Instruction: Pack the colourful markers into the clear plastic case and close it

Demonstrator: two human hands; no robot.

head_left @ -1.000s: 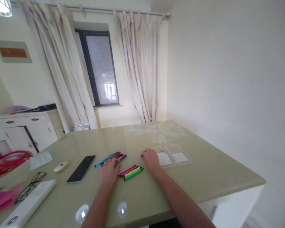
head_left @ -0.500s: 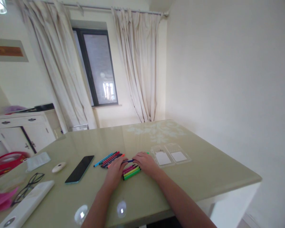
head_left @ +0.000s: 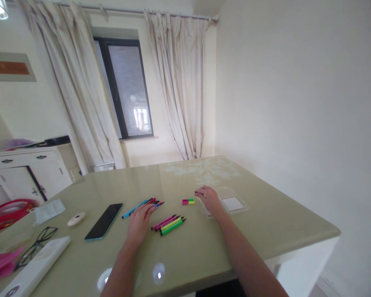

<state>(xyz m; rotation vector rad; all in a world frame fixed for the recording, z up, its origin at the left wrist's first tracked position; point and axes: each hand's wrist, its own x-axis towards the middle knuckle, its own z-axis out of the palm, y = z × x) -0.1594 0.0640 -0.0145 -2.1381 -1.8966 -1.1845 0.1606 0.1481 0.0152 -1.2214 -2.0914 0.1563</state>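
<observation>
Holding a blue marker and cap, hands flank 4 uncapped markers.

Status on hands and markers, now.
Left hand holding blue marker. Right hand by clear case, pinching small dark piece. Loose caps, uncapped markers lie between.

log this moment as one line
left hand on blue pen | right hand holding dark cap by clear case | bright caps on table
</observation>
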